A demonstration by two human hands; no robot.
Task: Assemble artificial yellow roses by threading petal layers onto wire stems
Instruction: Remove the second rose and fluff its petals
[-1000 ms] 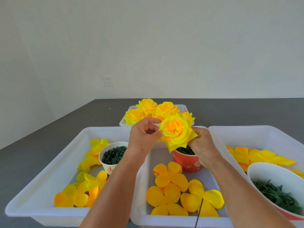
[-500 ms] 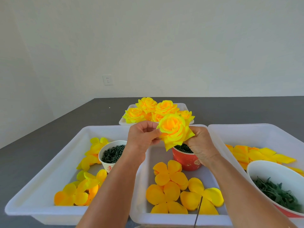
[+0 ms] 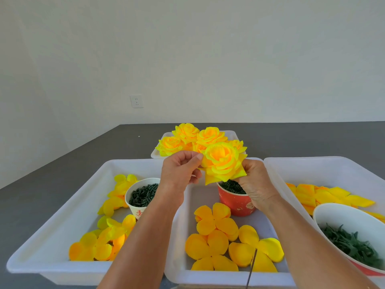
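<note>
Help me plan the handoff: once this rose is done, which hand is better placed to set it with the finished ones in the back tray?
Probably the right hand: it grips the rose from underneath, seemingly bearing it. The left hand only pinches an outer petal edge. The finished roses lie straight behind.

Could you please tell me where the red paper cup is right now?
In the head view, the red paper cup stands at the back of the middle white tray, just below the held rose and against the right hand.
</note>
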